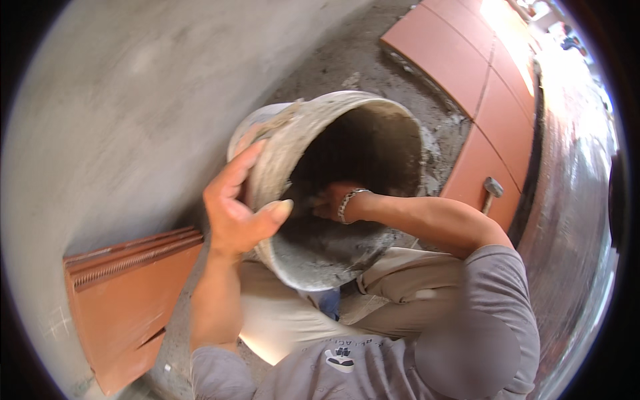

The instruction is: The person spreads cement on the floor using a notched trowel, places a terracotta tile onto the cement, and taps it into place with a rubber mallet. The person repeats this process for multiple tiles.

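A mortar-crusted, pale bucket [275,157] is tipped on its side in front of me, its mouth turned toward me and to the right. My left hand [235,212] grips the bucket's left side, thumb over the rim and fingers around the outer wall. Deep inside the mouth is my right hand [339,201], wearing a chain bracelet at the wrist. Its fingers are near the dark inner wall, lost in shadow, so whether they hold anything cannot be made out. Wet grey residue coats the bucket's inside.
Several reddish tiles [457,60] are laid on the floor at the right, with a mallet [493,189] on them. More tiles [127,303] lean in a stack against the grey wall [133,113] at left. Rough mortar [373,57] covers the ground behind the bucket.
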